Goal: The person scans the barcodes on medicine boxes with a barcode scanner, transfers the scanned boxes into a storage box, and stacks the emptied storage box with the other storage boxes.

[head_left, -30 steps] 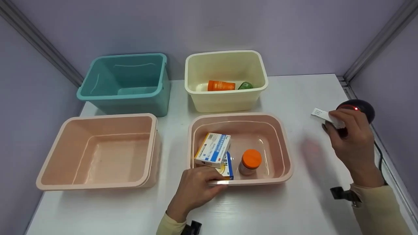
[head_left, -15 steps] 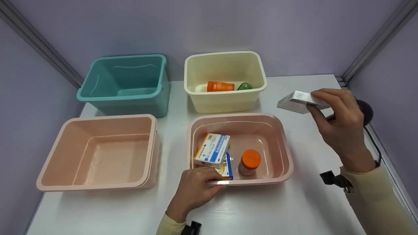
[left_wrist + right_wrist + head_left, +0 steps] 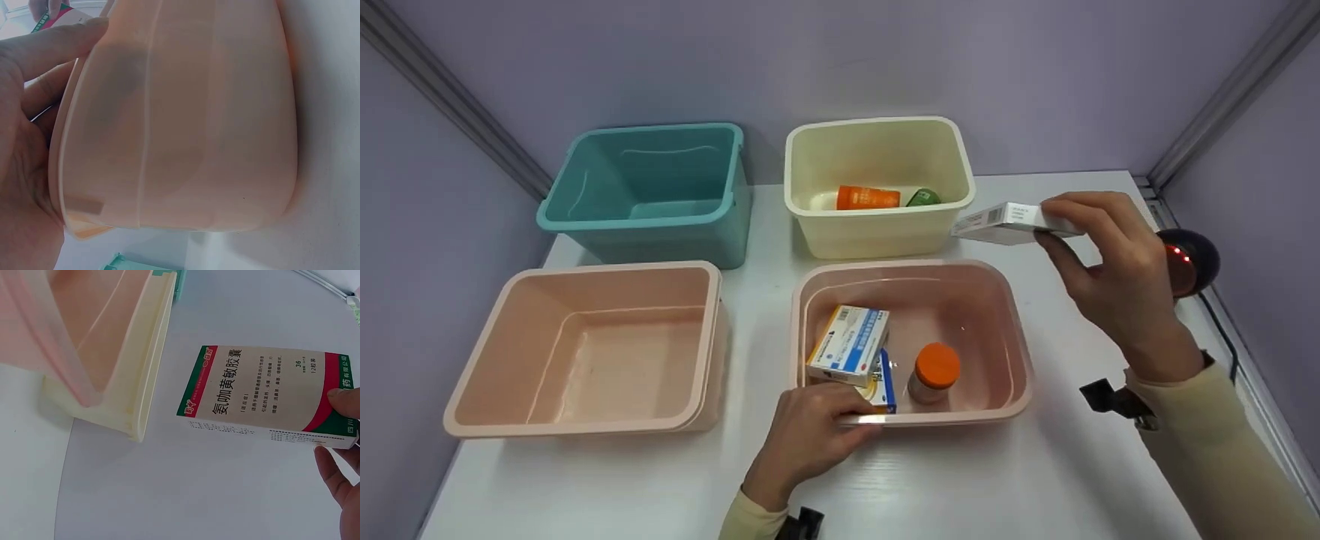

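Observation:
My right hand (image 3: 1117,270) pinches one end of a medicine box (image 3: 1009,221) in the air, right of the cream bin (image 3: 881,232). In the right wrist view the medicine box (image 3: 264,394) shows a white face with red and green ends and printed text. My left hand (image 3: 817,427) grips the front rim of the right-hand pink bin (image 3: 1020,360), thumb outside. Inside that bin lie a white-and-blue medicine box (image 3: 851,341), a second box (image 3: 881,386) partly under it, and a bottle with an orange cap (image 3: 937,365). The left wrist view shows the pink bin's outer wall (image 3: 185,124).
A black barcode scanner (image 3: 1192,259) with red lights stands at the right edge, its cable trailing forward. The cream bin holds an orange bottle (image 3: 868,198) and a green item (image 3: 924,197). A teal bin (image 3: 637,223) and another pink bin (image 3: 585,429) stand on the left.
My right hand has carried the medicine box leftward and up, away from the scanner, toward the cream bin. More of the box and scanner now shows. My left hand has stayed at the rim.

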Demonstrator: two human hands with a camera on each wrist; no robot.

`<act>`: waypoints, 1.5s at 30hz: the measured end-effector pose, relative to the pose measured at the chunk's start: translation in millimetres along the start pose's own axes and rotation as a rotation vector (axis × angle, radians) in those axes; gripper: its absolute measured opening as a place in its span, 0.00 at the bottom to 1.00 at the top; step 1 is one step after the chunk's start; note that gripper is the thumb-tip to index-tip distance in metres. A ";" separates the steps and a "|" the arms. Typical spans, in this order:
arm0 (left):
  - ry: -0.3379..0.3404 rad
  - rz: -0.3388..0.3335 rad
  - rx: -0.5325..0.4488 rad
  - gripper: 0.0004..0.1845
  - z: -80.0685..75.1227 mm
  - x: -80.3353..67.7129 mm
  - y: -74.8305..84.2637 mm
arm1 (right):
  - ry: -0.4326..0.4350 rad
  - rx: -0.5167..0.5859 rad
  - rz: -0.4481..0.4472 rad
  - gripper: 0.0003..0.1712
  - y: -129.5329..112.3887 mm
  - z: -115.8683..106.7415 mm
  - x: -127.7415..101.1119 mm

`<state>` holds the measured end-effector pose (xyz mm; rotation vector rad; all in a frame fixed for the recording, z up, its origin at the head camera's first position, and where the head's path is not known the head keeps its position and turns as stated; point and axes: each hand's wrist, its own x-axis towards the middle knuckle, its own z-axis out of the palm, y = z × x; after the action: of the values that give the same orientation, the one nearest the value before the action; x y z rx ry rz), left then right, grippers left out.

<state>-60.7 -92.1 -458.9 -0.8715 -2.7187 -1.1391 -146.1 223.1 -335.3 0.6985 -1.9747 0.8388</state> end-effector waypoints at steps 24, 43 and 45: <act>0.021 0.015 0.009 0.06 0.3 0.1 -0.3 | -0.205 0.167 -0.058 0.24 -9.6 27.7 8.8; 0.008 0.008 -0.005 0.05 0.4 1.2 -0.1 | -0.354 0.222 -0.090 0.21 -30.2 64.0 17.4; 0.007 0.010 -0.005 0.05 0.7 0.6 -0.3 | -0.362 0.210 -0.097 0.21 -32.1 67.7 18.3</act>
<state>-61.3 -91.5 -459.5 -0.8788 -2.7044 -1.1451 -164.5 148.2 -337.6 1.1254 -2.1662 0.9193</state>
